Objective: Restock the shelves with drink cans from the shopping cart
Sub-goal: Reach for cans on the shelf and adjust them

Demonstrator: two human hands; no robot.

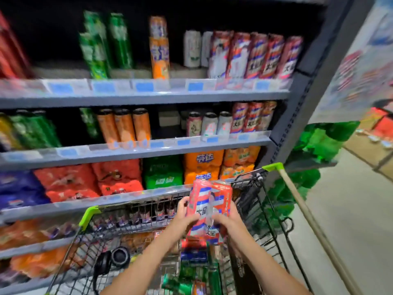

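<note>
Cans: red-white-blue shrink-wrapped pack [209,206] held upright above the shopping cart [89,216], far end of basket
Left hand [187,216]: clamped on pack's left side, fingers wrapped round it
Right hand [228,218]: gripping pack's right side, thumb across the front
Cart contents: more cans low in basket, blurred; black headphones [116,259] at near left
Shelves [144,96]: matching red cans [255,56] on top shelf, far right
Image: motion-blurred, labels unreadable
</note>
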